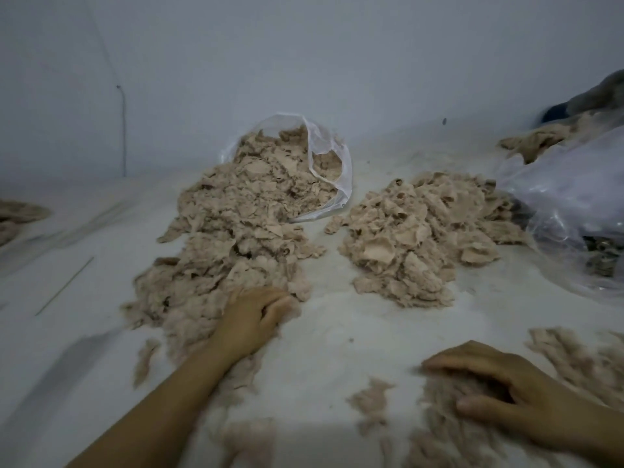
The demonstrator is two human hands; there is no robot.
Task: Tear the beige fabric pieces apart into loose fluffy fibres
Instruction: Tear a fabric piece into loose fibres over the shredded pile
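A long heap of beige fabric pieces spills from a clear plastic bag toward me across the white floor. A second heap of beige pieces lies to its right. My left hand reaches into the near end of the long heap, its fingers curled round a clump of fabric there. Near the bottom right, my right hand lies over a patch of loose fluffy fibres, fingers bent and thumb out, pressing on the fluff.
A large clear plastic bag lies at the right, with more beige fabric and dark cloth behind it. More fluff sits at the right edge. A thin stick lies on the floor at left. A wall rises behind.
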